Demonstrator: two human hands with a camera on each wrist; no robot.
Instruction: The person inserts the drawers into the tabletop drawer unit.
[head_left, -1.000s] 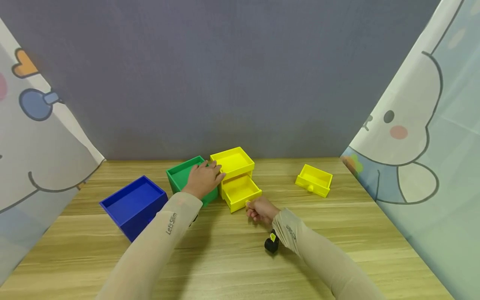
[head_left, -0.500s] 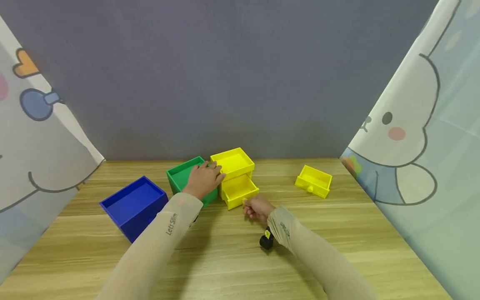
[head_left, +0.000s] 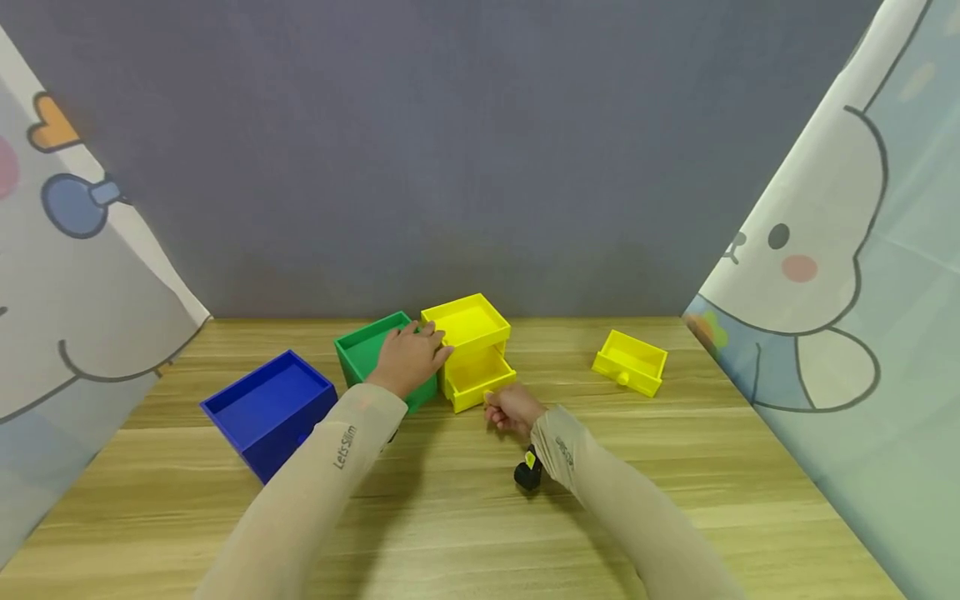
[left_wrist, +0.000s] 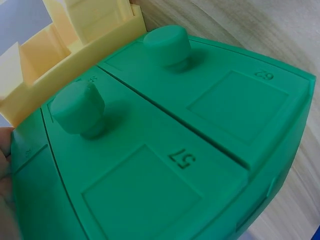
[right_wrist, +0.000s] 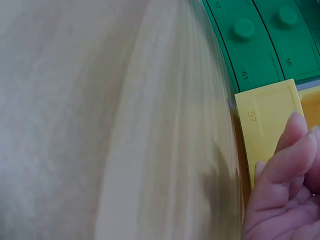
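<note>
A yellow drawer cabinet [head_left: 468,321] stands mid-table with its top tray open. Its lower yellow drawer [head_left: 476,375] sticks out a little. My right hand [head_left: 508,408] has its fingers [right_wrist: 285,170] curled at that drawer's front [right_wrist: 267,125]; the knob is hidden behind them. A green box [head_left: 360,350] stands against the cabinet's left side. My left hand [head_left: 408,357] rests on the green box, fingertips reaching the cabinet's edge. The left wrist view shows the green box's two knobbed drawer fronts [left_wrist: 170,150] up close, both pushed in.
A blue open box [head_left: 266,404] sits left of the green one. A loose yellow drawer [head_left: 630,361] lies to the right on the wooden table [head_left: 480,517]. Cartoon-print curtains [head_left: 847,292] hang on both sides, with a grey wall behind.
The lower yellow drawer has slid back into the cabinet, with my right hand following it away from me. The left hand has stayed on the green box.
</note>
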